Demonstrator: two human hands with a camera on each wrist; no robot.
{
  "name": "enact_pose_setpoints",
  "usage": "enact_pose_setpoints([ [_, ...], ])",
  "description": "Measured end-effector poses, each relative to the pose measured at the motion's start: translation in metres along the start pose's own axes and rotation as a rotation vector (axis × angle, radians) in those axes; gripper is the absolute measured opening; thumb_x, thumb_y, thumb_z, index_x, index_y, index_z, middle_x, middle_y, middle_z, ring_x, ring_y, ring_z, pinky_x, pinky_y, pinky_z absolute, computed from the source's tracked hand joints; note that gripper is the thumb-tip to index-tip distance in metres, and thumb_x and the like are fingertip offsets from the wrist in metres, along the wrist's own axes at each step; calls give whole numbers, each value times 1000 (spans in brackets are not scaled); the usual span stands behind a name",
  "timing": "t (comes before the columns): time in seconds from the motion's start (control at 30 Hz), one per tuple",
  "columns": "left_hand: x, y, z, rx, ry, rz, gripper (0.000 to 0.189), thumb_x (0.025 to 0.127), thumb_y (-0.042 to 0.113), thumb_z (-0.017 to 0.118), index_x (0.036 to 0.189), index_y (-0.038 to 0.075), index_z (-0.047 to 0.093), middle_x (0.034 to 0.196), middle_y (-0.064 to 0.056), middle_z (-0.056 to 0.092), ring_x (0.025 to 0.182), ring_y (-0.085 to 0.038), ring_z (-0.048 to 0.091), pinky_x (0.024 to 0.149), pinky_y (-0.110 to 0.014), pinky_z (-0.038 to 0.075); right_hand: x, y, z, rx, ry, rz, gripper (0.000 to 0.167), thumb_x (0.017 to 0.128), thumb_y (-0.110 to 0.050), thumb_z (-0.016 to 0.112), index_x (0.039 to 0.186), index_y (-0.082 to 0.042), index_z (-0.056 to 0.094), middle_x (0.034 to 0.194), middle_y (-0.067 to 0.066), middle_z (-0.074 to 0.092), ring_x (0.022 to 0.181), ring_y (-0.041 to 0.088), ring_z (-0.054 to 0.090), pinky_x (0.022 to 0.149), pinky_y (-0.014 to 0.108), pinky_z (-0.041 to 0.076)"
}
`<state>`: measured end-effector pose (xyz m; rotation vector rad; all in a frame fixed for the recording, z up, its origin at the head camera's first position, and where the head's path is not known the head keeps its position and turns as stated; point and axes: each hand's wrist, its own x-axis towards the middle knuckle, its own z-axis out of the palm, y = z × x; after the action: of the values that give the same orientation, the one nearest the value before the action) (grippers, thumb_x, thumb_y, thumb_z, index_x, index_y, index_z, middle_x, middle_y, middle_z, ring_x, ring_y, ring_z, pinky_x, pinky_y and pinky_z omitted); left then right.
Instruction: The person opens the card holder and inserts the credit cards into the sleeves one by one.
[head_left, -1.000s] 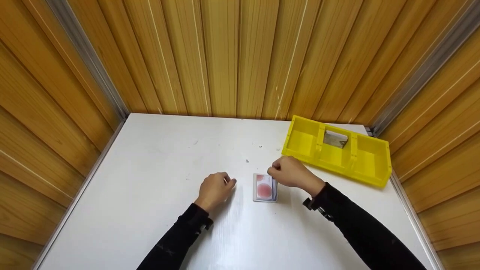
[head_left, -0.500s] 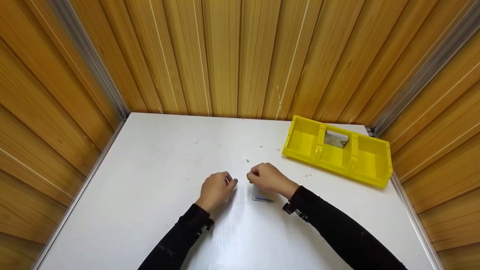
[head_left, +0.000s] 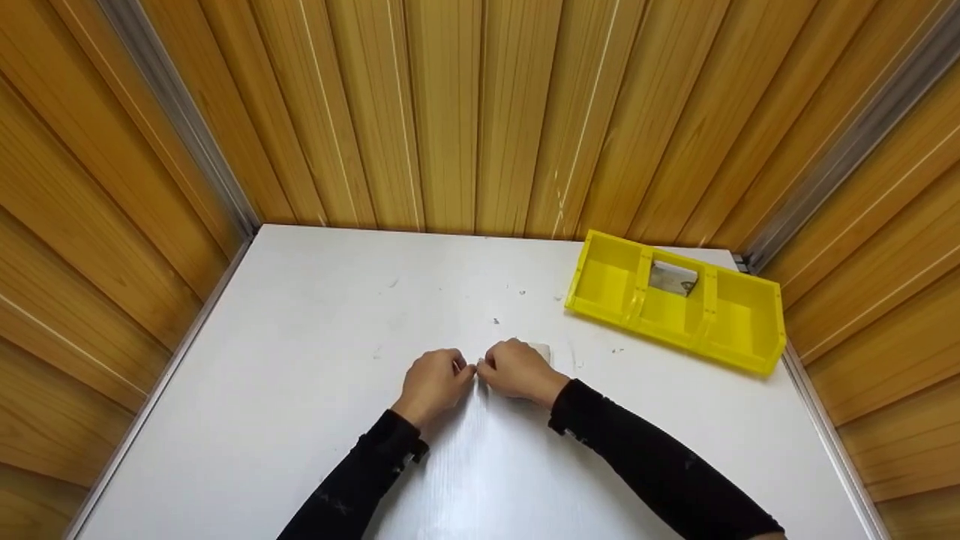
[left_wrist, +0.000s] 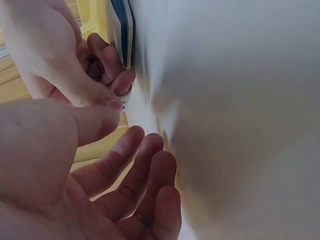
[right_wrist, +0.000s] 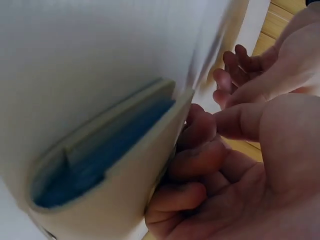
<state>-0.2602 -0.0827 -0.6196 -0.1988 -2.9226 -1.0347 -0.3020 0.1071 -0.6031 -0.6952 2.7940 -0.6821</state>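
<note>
My right hand (head_left: 517,369) pinches a small pale piece (left_wrist: 124,103) between thumb and fingers; its kind is too small to tell. My left hand (head_left: 435,384) is beside it, fingers loosely bent with nothing visible between them, its thumb close to the right thumb. A cream folding card holder (right_wrist: 142,175) with a blue inside lies behind the right hand's fingers, partly spread. In the head view the right hand covers most of the holder, leaving only a pale corner (head_left: 541,350).
At the back right of the white table (head_left: 337,300) stands a yellow three-compartment tray (head_left: 634,319). A grey-white box (head_left: 673,278) sits in its middle compartment. Wood-look panels (head_left: 442,112) enclose the table at the back and sides.
My right hand has come left and a little toward me, from the holder's upper right corner to beside the left hand, covering the holder's pink-dotted face. The left hand has barely moved.
</note>
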Motion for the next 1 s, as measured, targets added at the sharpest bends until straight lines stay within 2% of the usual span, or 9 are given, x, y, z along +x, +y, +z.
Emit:
enact_pose_setpoints([
  [0.13, 0, 0, 0, -10, -5, -9, 22, 102, 27, 74, 85, 14, 74, 77, -2, 70, 66, -14, 56, 62, -33, 46, -4, 4, -11, 69, -6, -11, 43, 103, -27, 64, 61, -24, 52, 58, -12, 44, 58, 9, 46, 59, 27, 36],
  [0.33, 0, 2, -2, -12, -2, -20, 23, 103, 30, 73, 85, 15, 74, 75, 0, 69, 65, -14, 57, 62, -33, 46, -11, 20, -42, 136, 42, -4, 39, 103, -24, 62, 65, -22, 53, 62, -9, 45, 59, 8, 44, 60, 25, 36],
  [0.43, 0, 3, -3, -18, -6, -18, 21, 103, 30, 73, 88, 15, 75, 74, 1, 69, 65, -13, 58, 63, -33, 47, -17, 31, -57, 141, 66, 48, 34, 103, -24, 64, 71, -18, 61, 66, -6, 52, 62, 10, 48, 59, 25, 39],
  [0.53, 1, 4, -3, -32, -8, -3, 19, 103, 29, 73, 91, 15, 77, 76, 2, 70, 67, -13, 60, 66, -34, 50, -23, 42, -67, 92, 87, 126, 23, 101, -24, 68, 81, -14, 70, 74, -2, 62, 68, 14, 54, 61, 28, 43],
  [0.63, 1, 5, -1, -34, 6, 31, 16, 103, 27, 74, 95, 13, 78, 82, 1, 72, 73, -14, 63, 71, -35, 53, -29, 53, -70, 11, 87, 204, 21, 101, -30, 71, 90, -12, 74, 81, 3, 68, 74, 19, 58, 65, 31, 45],
  [0.73, 1, 6, 0, -16, 39, 64, 14, 102, 25, 75, 100, 12, 79, 91, -2, 75, 83, -19, 67, 78, -39, 56, -34, 61, -67, -49, 59, 268, 30, 102, -38, 72, 99, -9, 77, 87, 7, 72, 80, 22, 61, 71, 34, 48],
  [0.83, 1, 5, 0, 11, 69, 81, 16, 101, 25, 76, 106, 11, 79, 98, -5, 76, 92, -25, 69, 86, -44, 56, -37, 64, -61, -51, 9, 314, 41, 102, -45, 72, 106, -5, 79, 94, 9, 74, 86, 24, 63, 76, 37, 50],
  [0.9, 1, 5, 0, 36, 82, 84, 18, 100, 26, 76, 110, 10, 79, 100, -7, 77, 95, -29, 70, 89, -48, 55, -38, 63, -58, -46, -14, 332, 45, 102, -48, 72, 106, -3, 80, 96, 9, 75, 87, 24, 63, 76, 37, 52],
  [1.0, 1, 4, 0, 71, 77, 65, 24, 101, 29, 76, 115, 10, 79, 104, -10, 77, 100, -34, 71, 94, -52, 55, -38, 60, -54, -38, -28, 343, 45, 103, -49, 72, 98, -5, 81, 92, 8, 75, 84, 23, 64, 75, 37, 52],
])
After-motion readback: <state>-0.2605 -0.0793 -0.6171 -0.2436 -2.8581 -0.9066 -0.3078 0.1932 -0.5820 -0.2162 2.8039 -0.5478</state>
